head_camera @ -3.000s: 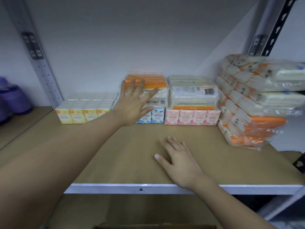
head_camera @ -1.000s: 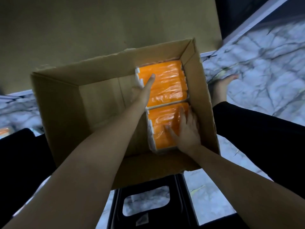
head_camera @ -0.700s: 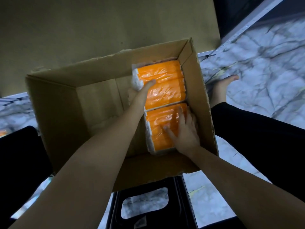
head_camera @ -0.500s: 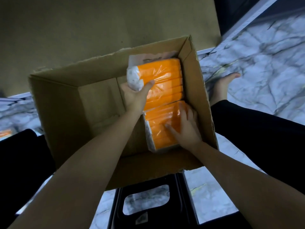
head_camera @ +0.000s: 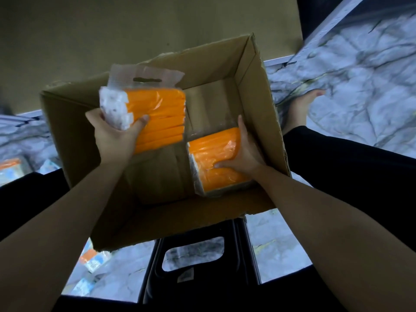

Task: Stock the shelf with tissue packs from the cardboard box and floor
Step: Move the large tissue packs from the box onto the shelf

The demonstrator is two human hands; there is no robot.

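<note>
An open cardboard box (head_camera: 74, 140) sits below me. My left hand (head_camera: 112, 136) grips one orange tissue pack (head_camera: 157, 113) at its white end and holds it raised above the box's left half; a clear plastic handle flap sticks up from its far side. A second orange tissue pack (head_camera: 213, 167) stands in the box's near right corner. My right hand (head_camera: 244, 154) grips it, fingers down its right side and thumb across the orange face. The far right corner of the box shows bare cardboard.
A black plastic stool (head_camera: 193, 262) stands under the box's near edge. Loose tissue packs (head_camera: 92, 260) lie on the marble floor (head_camera: 364, 91) at the left. The brown shelf board (head_camera: 135, 25) runs along the top. My bare foot (head_camera: 299, 109) is right of the box.
My left hand has lifted its orange pack up and left, out of the far right corner of the box. My right hand has wrapped round the right side of the near pack.
</note>
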